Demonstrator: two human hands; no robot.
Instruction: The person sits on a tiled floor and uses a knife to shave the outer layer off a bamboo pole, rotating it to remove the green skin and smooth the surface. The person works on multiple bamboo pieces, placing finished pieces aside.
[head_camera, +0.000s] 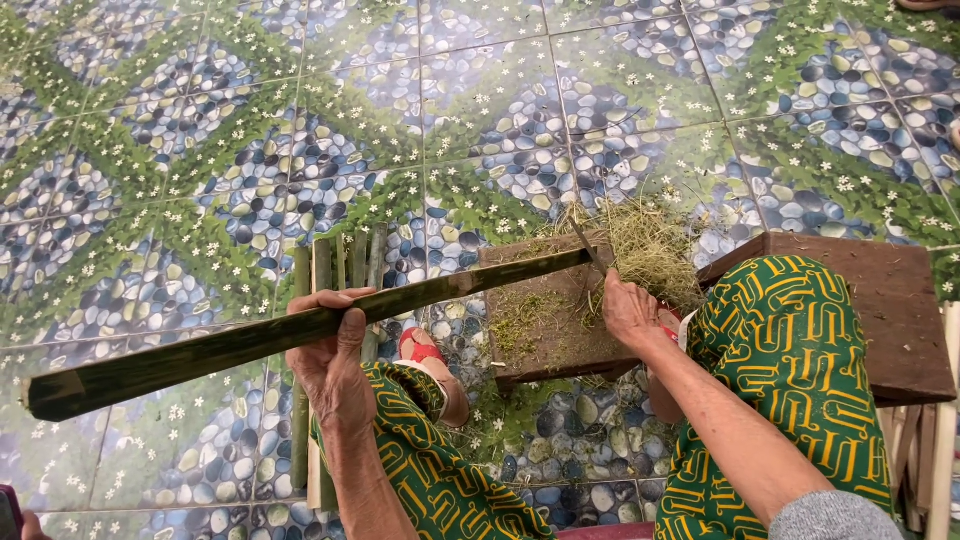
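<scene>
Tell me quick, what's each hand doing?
Left hand: closed around the long green bamboo strip.
Right hand: closed on a knife, blade at the strip's end.

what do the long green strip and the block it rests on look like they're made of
Long green strip: probably split bamboo, with smooth mottled green skin and a paler cut edge. Block: apparently raw, unfinished wood, dull brown with worn flat faces, strewn with fine greenish shavings.
</scene>
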